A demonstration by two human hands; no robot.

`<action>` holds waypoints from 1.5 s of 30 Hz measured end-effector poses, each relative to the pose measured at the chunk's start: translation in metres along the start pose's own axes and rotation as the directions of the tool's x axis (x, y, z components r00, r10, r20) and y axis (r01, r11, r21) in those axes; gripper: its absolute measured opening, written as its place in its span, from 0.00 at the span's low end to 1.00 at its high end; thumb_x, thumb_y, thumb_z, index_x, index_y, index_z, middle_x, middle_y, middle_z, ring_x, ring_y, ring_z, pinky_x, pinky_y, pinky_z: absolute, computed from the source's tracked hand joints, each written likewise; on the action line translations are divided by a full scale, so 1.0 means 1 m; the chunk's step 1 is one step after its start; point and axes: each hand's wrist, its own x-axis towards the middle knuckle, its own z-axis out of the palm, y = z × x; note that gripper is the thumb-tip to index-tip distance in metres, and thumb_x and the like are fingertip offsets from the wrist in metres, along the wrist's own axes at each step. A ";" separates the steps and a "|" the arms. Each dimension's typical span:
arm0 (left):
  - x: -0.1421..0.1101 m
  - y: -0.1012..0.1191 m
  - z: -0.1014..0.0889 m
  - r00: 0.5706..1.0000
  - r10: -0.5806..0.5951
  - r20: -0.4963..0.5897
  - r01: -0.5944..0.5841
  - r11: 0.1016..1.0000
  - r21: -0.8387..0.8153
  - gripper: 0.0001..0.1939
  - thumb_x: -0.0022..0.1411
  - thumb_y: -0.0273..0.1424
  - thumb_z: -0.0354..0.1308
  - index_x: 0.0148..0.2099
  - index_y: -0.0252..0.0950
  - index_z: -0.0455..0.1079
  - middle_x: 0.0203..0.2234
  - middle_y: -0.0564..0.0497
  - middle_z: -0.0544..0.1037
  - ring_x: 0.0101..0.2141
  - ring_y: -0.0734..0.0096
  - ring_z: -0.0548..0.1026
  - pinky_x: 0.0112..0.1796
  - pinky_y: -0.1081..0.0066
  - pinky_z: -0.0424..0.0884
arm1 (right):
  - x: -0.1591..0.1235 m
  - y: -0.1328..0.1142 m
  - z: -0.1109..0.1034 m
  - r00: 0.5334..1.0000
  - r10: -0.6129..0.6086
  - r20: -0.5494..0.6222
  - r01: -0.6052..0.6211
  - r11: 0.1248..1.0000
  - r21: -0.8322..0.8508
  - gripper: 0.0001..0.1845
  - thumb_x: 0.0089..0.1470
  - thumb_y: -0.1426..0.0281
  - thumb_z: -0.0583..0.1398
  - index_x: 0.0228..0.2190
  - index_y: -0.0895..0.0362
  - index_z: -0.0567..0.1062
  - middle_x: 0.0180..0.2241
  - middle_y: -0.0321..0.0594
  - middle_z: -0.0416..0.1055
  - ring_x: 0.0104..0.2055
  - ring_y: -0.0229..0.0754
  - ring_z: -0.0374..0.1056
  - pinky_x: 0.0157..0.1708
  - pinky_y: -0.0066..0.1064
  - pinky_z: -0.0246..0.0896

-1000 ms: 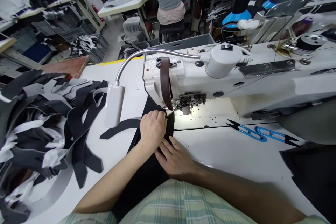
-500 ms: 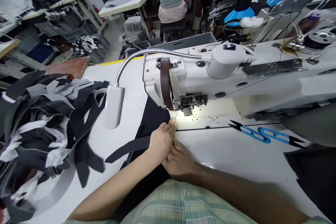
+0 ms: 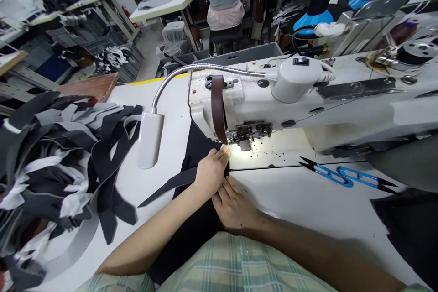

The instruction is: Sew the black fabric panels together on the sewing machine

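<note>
Your black fabric (image 3: 199,143) lies beneath the sewing machine (image 3: 246,100). Left hand (image 3: 211,174) bunched at its edge, pinch unconfirmed; right hand (image 3: 236,207) flat, fingers slightly spread. Finished stitching cannot be verified; the dark strip's (image 3: 169,184) tail appears unattached.

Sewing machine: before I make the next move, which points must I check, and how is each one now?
1. Right hand flat on the black cloth: ok.
2. Left fingertips well away from the stitching area: not ok, they are right beside it.
3. Needle position in the machine: cannot tell, it is hidden.
4. Strip lined up with the cloth edge: cannot tell, the left hand covers that end.
5. Snips off the cloth: ok, they lie to the right.
</note>
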 end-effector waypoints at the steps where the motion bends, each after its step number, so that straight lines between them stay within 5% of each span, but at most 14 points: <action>1: 0.001 -0.001 0.000 1.000 0.001 -0.005 -0.001 1.000 -0.001 0.15 0.64 0.21 0.46 0.47 0.33 0.70 0.45 0.46 0.76 0.38 0.67 0.70 0.33 0.73 0.70 | -0.001 0.000 0.001 1.000 0.002 0.001 -0.002 1.000 -0.003 0.21 0.51 0.75 0.52 0.46 0.72 0.72 0.47 0.63 0.71 0.51 0.57 0.67 0.55 0.48 0.59; 6: 0.004 -0.004 0.000 1.000 -0.006 0.019 0.005 1.000 0.019 0.16 0.65 0.21 0.45 0.49 0.36 0.69 0.50 0.48 0.72 0.40 0.69 0.70 0.35 0.73 0.70 | -0.001 0.004 0.001 1.000 0.008 -0.007 -0.008 1.000 0.007 0.23 0.52 0.75 0.52 0.48 0.75 0.71 0.49 0.67 0.68 0.55 0.60 0.63 0.56 0.49 0.58; 15: 0.009 -0.011 -0.025 0.982 -0.028 0.188 -0.003 0.987 0.162 0.16 0.65 0.22 0.48 0.52 0.37 0.67 0.44 0.45 0.72 0.43 0.64 0.69 0.32 0.72 0.69 | 0.002 0.011 -0.004 0.996 0.042 0.076 -0.044 0.999 0.020 0.26 0.53 0.76 0.51 0.52 0.75 0.66 0.56 0.68 0.61 0.61 0.59 0.56 0.58 0.49 0.55; 20: 0.013 -0.001 -0.022 0.970 -0.103 0.220 0.074 0.988 0.136 0.15 0.64 0.21 0.48 0.51 0.34 0.67 0.39 0.45 0.73 0.41 0.65 0.72 0.33 0.72 0.68 | 0.003 0.010 -0.002 0.997 0.050 0.065 -0.052 0.998 0.029 0.26 0.53 0.76 0.52 0.53 0.74 0.66 0.55 0.67 0.62 0.60 0.59 0.56 0.58 0.48 0.55; 45: 0.007 0.005 -0.018 0.972 -0.063 0.227 0.056 0.998 0.037 0.11 0.64 0.22 0.45 0.44 0.31 0.67 0.38 0.45 0.72 0.33 0.69 0.75 0.30 0.73 0.68 | 0.012 -0.004 0.004 0.996 0.014 0.088 -0.022 0.996 0.089 0.21 0.55 0.75 0.51 0.49 0.71 0.70 0.48 0.64 0.69 0.55 0.58 0.62 0.59 0.53 0.51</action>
